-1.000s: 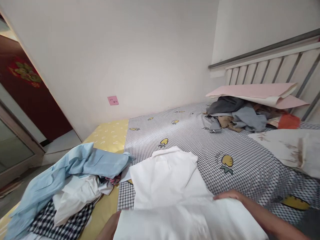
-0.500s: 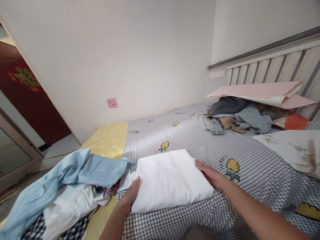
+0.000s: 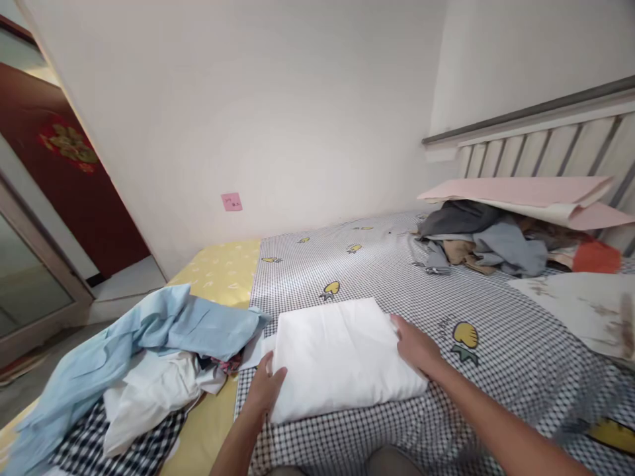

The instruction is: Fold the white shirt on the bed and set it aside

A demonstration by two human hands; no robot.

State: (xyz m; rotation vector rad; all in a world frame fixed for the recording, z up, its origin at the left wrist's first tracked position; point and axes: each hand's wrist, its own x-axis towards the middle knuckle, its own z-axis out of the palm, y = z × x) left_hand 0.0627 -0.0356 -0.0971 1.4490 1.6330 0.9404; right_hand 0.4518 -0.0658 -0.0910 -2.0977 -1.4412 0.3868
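Note:
A folded white cloth (image 3: pixel 347 360) lies flat on the checked bedsheet (image 3: pixel 397 291) in front of me. My left hand (image 3: pixel 264 390) grips its left edge, with the thumb over the side and some fingers hidden. On the opposite side, my right hand (image 3: pixel 417 345) has its fingers curled round the right edge, their tips partly tucked out of sight. A small white flap (image 3: pixel 268 344) sticks out from the cloth's left side, just beyond my left hand.
A heap with a light blue garment (image 3: pixel 208 327) and a crumpled white garment (image 3: pixel 153 393) lies at left. Grey clothes (image 3: pixel 510 241) sit beneath a pink sheet (image 3: pixel 526 195) by the radiator (image 3: pixel 530 149). A stained pale cloth (image 3: pixel 585 304) rests at right.
My left hand has shifted along the left edge, with thumb and forefinger now closing on it. My right hand's fingers have curled more tightly at the right edge. The view has turned slightly left.

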